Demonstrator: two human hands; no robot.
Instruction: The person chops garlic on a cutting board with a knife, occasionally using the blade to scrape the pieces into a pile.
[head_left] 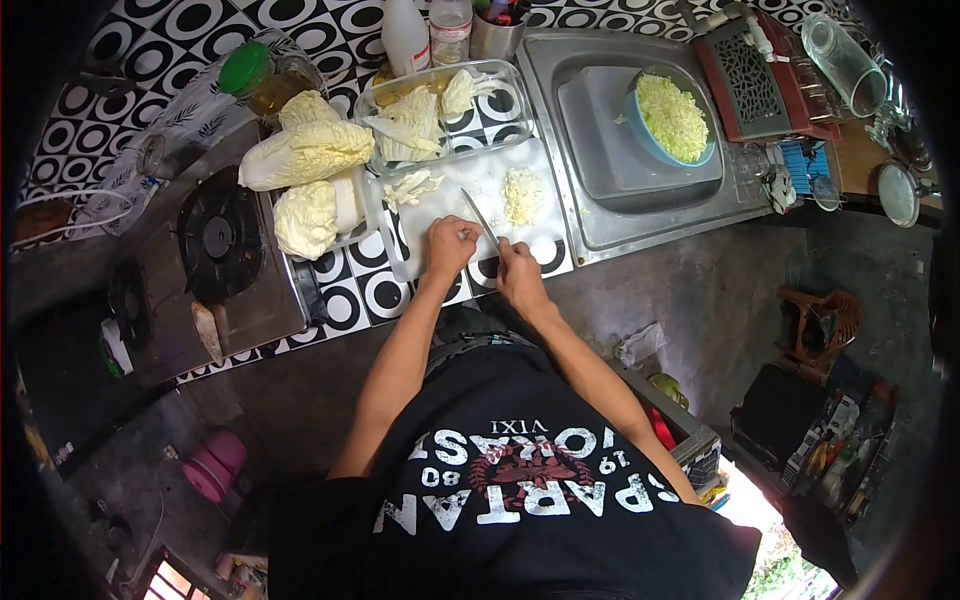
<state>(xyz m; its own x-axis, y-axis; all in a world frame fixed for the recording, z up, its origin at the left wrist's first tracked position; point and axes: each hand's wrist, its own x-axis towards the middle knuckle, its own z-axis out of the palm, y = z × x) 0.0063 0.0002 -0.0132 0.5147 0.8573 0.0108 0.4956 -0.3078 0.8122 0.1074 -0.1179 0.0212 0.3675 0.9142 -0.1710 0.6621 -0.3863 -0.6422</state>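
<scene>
My right hand [522,274] is wrapped round the handle of a kitchen knife [479,214], its blade slanting up and left over a whitish cutting board [412,240]. Left of the blade, my left hand [452,244] rests on the board with fingers curled together; what they hold, if anything, is hidden. A small pile of finely chopped pale cabbage [522,197] lies right of the knife. Some cut leaf pieces [412,187] sit at the board's upper left. Behind the board, a clear rectangular container [526,118] has napa cabbage leaves [408,128] in it.
Napa cabbages [305,157] are stacked left of the board, near a stove burner [219,234]. On the right, a blue bowl [640,134] of chopped cabbage [672,118] stands in the metal sink [590,232]. Bottles [405,38] and a green-lidded jar [245,68] line the back.
</scene>
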